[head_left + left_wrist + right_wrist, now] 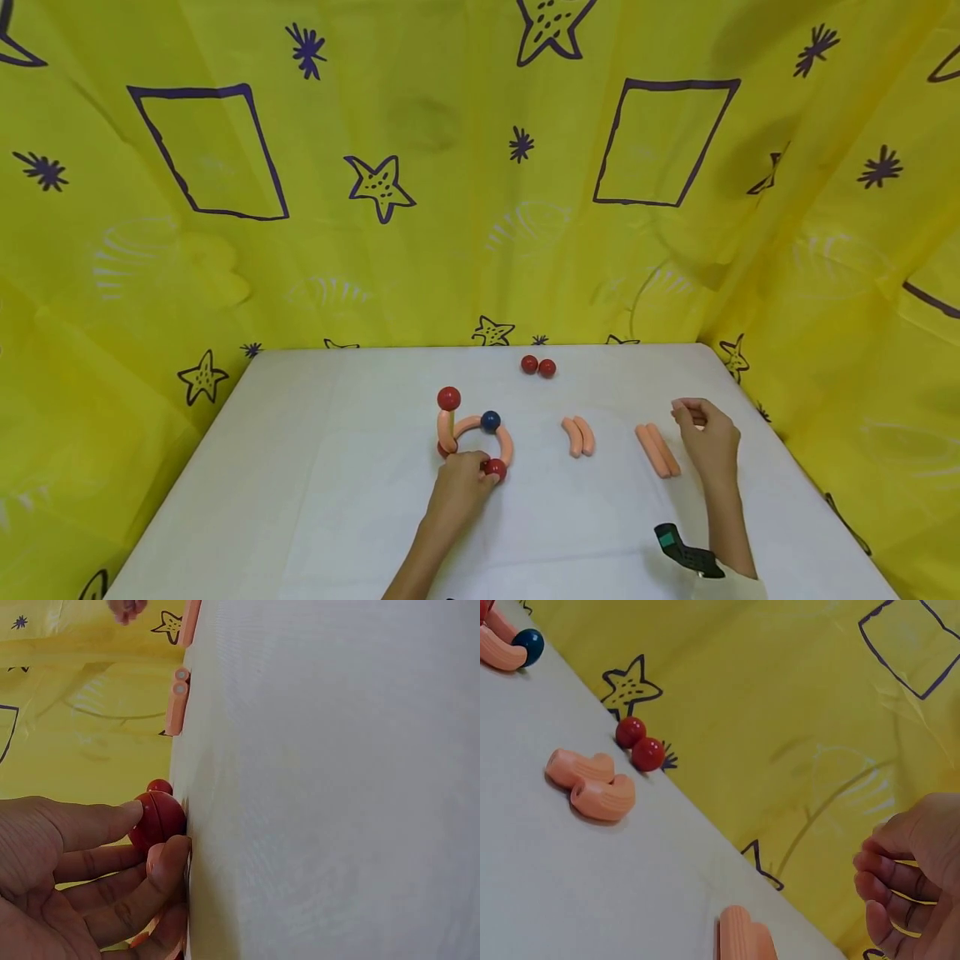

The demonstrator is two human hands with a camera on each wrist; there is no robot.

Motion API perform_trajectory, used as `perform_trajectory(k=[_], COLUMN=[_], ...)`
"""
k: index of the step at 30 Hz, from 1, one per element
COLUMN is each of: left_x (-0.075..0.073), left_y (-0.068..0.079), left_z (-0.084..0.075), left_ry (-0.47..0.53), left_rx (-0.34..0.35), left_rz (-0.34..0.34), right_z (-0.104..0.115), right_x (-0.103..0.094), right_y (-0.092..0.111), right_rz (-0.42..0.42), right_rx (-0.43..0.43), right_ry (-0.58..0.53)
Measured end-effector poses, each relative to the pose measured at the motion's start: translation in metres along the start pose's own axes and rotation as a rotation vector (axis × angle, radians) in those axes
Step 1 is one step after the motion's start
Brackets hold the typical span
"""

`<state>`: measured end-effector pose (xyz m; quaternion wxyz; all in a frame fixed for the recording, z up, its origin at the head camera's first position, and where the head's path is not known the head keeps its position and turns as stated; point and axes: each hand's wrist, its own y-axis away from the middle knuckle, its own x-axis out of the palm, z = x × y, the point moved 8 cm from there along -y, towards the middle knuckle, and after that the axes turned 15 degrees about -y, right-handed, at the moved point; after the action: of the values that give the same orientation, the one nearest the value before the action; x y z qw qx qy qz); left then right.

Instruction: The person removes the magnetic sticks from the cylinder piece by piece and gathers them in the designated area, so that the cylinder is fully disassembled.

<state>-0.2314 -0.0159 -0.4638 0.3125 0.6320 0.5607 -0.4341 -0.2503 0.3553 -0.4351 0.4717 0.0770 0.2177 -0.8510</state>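
Observation:
My left hand (459,487) pinches a red ball (495,470) between thumb and fingers; the left wrist view shows the thumb on this ball (159,821), which has a groove round it. The ball sits at the near side of a ring of curved salmon-coloured rods (507,447) with a blue ball (491,421) at its far side. At the ring's left, a salmon rod (446,429) stands up, topped by another red ball (448,398). My right hand (708,440) hovers at the right with loosely curled fingers, holding nothing, beside two straight salmon rods (658,451).
Two loose curved rods (578,437) lie side by side between the ring and the straight rods. Toward the back of the white table (337,500) sit two red balls (538,366). A yellow patterned cloth (450,250) hangs behind and along the sides.

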Motion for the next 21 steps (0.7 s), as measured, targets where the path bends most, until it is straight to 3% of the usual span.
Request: perform_trajectory(k=[5,16,21], left_x=[0.000,-0.006,-0.015], left_y=[0.000,0.001,0.003], left_z=[-0.002,-0.010,-0.016], left_ry=[-0.014,-0.071,-0.082], left_rx=[0.022,0.049,0.099], left_rz=[-0.007,0.026,-0.034], right_z=[0.024,0.055,0.060], right_x=[0.014,0.069,0.093], right_y=[0.006,0.023,0.034], right_rz=[0.042,0.278,0.346], right_rx=[-0.046,-0.214,-0.244], right_ry=[-0.069,-0.123,-0.132])
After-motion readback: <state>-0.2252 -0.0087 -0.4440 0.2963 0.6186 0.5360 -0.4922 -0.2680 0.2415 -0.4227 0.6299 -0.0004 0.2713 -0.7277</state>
